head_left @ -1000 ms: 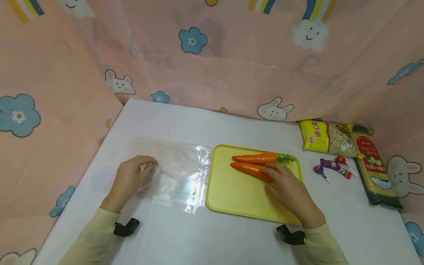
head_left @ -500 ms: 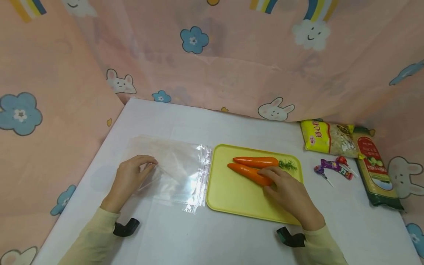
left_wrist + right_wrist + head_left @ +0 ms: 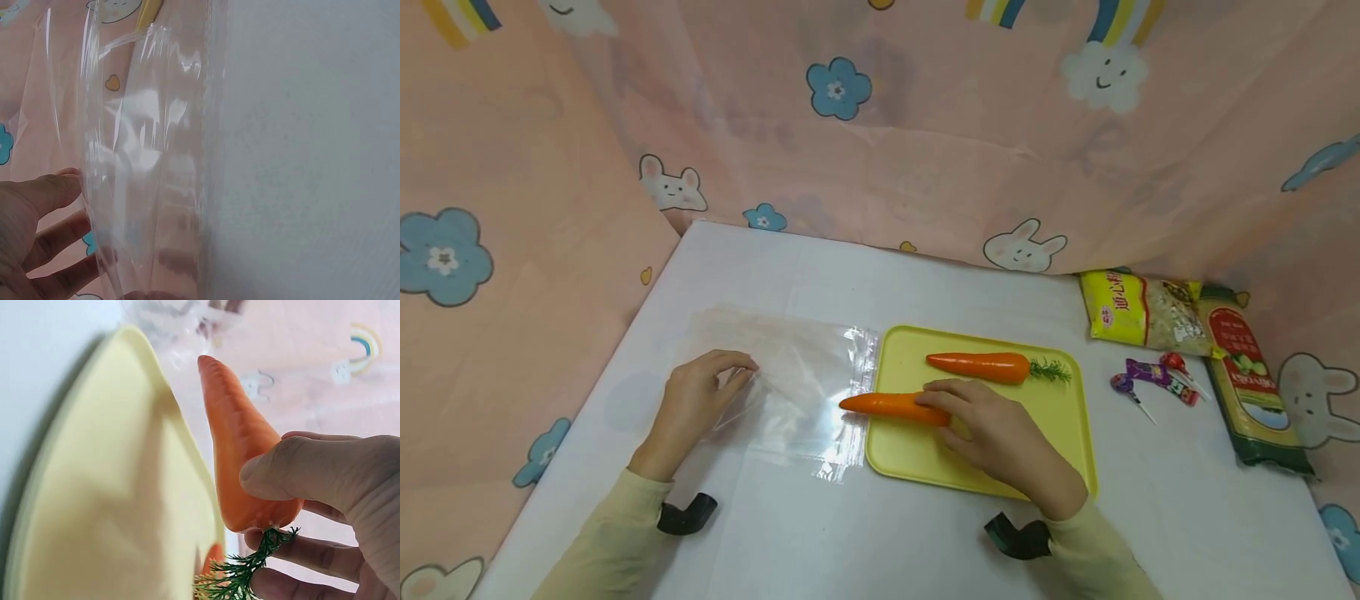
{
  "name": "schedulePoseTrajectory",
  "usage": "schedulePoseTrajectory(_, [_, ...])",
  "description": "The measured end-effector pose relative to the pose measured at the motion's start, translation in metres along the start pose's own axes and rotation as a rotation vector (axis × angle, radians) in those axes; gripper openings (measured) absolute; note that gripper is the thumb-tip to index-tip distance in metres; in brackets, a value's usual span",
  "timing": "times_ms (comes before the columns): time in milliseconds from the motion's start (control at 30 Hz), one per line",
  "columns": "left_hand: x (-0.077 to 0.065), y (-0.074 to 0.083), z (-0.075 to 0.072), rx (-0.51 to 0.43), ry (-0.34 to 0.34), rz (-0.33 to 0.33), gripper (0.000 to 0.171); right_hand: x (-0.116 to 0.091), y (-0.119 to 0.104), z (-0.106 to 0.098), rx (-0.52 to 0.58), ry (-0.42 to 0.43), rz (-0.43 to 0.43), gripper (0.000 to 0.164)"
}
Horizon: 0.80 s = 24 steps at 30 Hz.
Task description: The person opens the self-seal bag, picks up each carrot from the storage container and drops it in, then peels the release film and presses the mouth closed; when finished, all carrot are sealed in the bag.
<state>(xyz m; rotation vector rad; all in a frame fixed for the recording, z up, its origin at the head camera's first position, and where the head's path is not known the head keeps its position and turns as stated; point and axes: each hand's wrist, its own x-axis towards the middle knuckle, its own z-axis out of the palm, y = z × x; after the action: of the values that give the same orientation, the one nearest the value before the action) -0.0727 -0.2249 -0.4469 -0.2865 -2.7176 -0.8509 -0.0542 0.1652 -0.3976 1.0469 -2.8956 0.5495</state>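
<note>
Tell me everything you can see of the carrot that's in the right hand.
The carrot is bright orange, smooth and slightly glossy, with faint ridges along one side. It tapers from a broad, rounded end to a narrow tip, and a dark green, feathery tuft sprouts from the broad end; it looks like plastic. The right hand grips it near that end, apparently raised above the yellow tray. Its tip points toward the clear bag; whether they touch is unclear.
</note>
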Motion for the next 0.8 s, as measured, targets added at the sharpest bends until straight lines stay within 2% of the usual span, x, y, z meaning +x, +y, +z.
schedulePoseTrajectory(233, [-0.001,0.000,0.000,0.002,-0.009,-0.005,0.015,0.029,-0.024,0.024,-0.006,-0.029,-0.123,0.042])
schedulePoseTrajectory(433, [-0.001,0.000,-0.001,0.011,-0.028,-0.022,0.016,0.047,-0.038,0.048,-0.013,-0.004,-0.182,0.042])
schedulePoseTrajectory(533, [-0.001,-0.001,-0.002,0.006,-0.031,-0.022,0.016,0.048,-0.040,0.053,0.009,-0.012,-0.163,0.047])
schedulePoseTrajectory(667, [0.000,0.001,-0.001,0.001,-0.026,-0.016,0.015,0.042,-0.030,0.050,0.025,-0.055,-0.080,0.055])
schedulePoseTrajectory(800, [0.000,0.003,-0.002,0.005,-0.027,-0.019,0.015,0.037,-0.019,0.046,0.006,-0.063,-0.034,0.053])
